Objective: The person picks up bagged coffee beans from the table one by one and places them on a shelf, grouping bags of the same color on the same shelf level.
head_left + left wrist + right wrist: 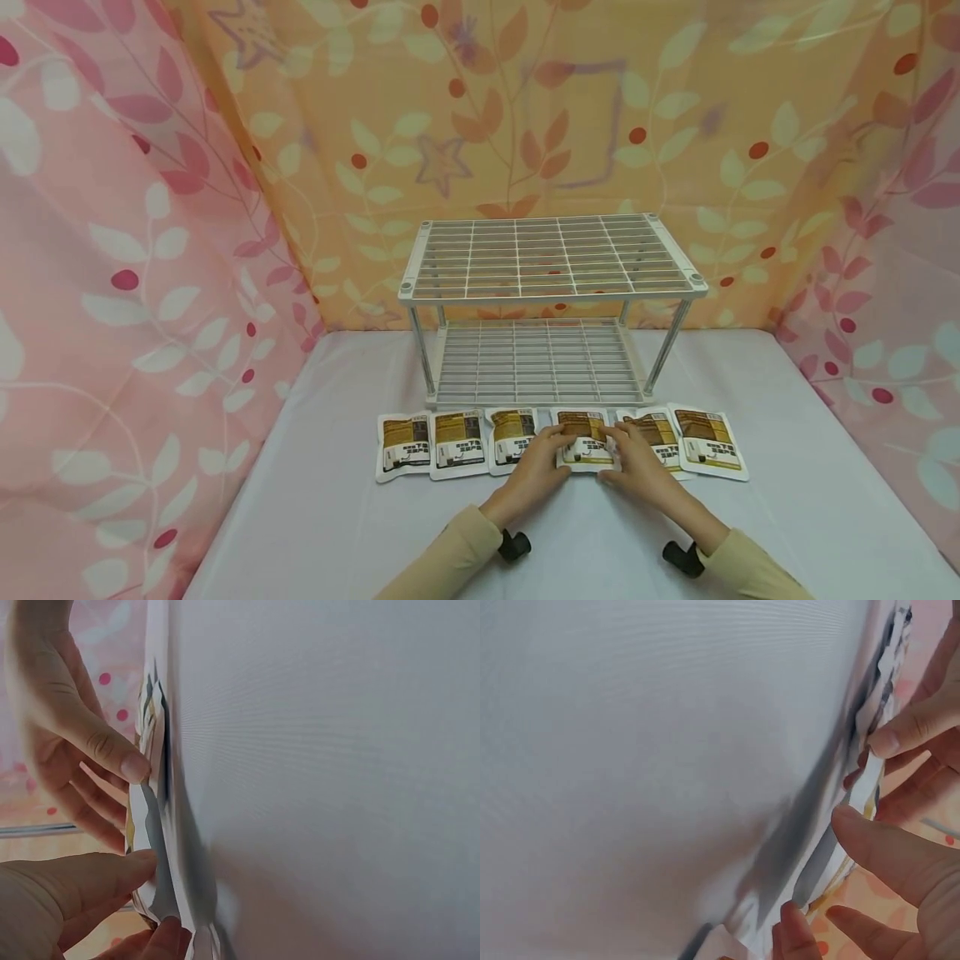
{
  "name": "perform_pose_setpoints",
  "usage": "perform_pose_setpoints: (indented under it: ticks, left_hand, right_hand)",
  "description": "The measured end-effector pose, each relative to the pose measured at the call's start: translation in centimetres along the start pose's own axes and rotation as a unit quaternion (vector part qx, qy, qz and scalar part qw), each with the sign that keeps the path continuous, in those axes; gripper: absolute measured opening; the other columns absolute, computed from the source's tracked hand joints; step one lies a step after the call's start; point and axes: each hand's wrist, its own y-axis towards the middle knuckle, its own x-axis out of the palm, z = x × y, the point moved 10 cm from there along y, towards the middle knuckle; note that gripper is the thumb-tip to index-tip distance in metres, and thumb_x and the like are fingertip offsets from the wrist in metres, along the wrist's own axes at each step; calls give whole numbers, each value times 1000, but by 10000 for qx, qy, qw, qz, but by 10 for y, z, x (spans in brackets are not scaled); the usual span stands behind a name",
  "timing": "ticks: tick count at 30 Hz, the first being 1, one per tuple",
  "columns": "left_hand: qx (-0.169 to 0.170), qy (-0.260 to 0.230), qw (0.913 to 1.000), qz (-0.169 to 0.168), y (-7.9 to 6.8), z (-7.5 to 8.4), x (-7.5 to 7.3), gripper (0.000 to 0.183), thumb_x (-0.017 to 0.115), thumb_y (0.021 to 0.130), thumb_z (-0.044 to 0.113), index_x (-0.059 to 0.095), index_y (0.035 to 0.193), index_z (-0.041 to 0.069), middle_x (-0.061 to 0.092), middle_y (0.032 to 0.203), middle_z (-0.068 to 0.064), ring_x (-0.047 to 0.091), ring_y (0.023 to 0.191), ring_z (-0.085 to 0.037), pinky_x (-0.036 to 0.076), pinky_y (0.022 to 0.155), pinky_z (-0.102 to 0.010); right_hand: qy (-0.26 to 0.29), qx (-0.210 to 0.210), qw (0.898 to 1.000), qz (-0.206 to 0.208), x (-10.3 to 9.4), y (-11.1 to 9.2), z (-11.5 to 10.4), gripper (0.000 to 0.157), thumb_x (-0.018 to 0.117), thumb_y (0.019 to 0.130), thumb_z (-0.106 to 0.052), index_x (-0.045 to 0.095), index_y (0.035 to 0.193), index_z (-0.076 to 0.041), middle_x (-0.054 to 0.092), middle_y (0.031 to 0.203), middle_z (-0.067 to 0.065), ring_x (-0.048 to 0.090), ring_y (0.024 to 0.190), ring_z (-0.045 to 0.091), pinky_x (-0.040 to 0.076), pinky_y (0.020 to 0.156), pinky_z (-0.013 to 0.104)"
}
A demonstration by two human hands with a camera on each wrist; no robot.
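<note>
A white pouch (581, 454) with a brown-and-white printed label stands out in the middle of a row of similar pouches. My left hand (538, 462) pinches its left edge, thumb along the near side. At the opposite edge my right hand (637, 467) grips it between thumb and fingers. In the left wrist view the pouch (156, 847) shows edge-on, its near edge raised over the white cloth, with the left thumb (139, 870) against it. From the right wrist view the right thumb (862, 825) presses the same edge.
Several like pouches flank it: the leftmost pouch (405, 446) and two more at left, an overlapping pair ending in the rightmost pouch (708, 442). Behind stands a two-tier white wire rack (551, 298). Floral curtains (150, 275) enclose the white-covered table (322, 500).
</note>
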Motion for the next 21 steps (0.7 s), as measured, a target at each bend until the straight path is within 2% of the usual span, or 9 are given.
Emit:
perform_pose_setpoints:
  ticks: [5, 8, 11, 13, 17, 21]
  left_hand:
    - [32, -59, 10000, -15, -2, 3, -2, 48, 69, 79, 3, 57, 126, 8, 45, 137, -12, 46, 123, -29, 47, 92, -35]
    - [18, -80, 10000, -50, -3, 6, -3, 49, 69, 79, 3, 57, 127, 8, 45, 138, -12, 48, 122, -28, 49, 87, -28]
    - [52, -104, 9999, -7, -4, 9, -7, 50, 69, 80, 4, 56, 128, 8, 44, 139, -12, 49, 120, -27, 49, 83, -24]
    - [91, -92, 9999, 66, -6, 12, -11, 50, 69, 80, 5, 55, 128, 9, 43, 140, -10, 48, 121, -26, 49, 87, -25]
    - [350, -152, 9986, 374, -7, 17, -22, 50, 71, 79, 7, 56, 127, 7, 43, 140, -10, 46, 124, -28, 48, 90, -27]
    - [516, -382, 9958, 652, -8, 17, -33, 52, 73, 78, 6, 56, 127, 6, 43, 140, -10, 51, 117, -26, 50, 84, -21]
  right_hand:
    - [125, 266, 9991, -312, -1, -2, -1, 71, 83, 64, -11, 51, 125, 8, 56, 100, 19, 49, 76, 18, 45, 65, 32]
    - [164, 357, 9981, -465, -3, -4, -2, 73, 82, 66, -13, 49, 127, 9, 58, 97, 14, 47, 75, 14, 42, 63, 29]
    - [198, 294, 9987, -379, -7, -4, -6, 73, 82, 66, -12, 49, 128, 8, 59, 106, 19, 52, 77, 16, 45, 64, 30]
    - [226, 220, 9992, -256, -11, -4, -8, 73, 82, 65, -11, 49, 128, 7, 57, 112, 22, 56, 81, 19, 47, 65, 30]
    - [313, 52, 9995, -26, -17, -1, -14, 72, 81, 66, -9, 49, 129, 6, 54, 111, 21, 60, 86, 26, 50, 65, 29]
    - [392, -66, 9991, 129, -19, 2, -20, 72, 81, 67, -8, 49, 130, 4, 53, 114, 20, 60, 89, 26, 52, 65, 28]
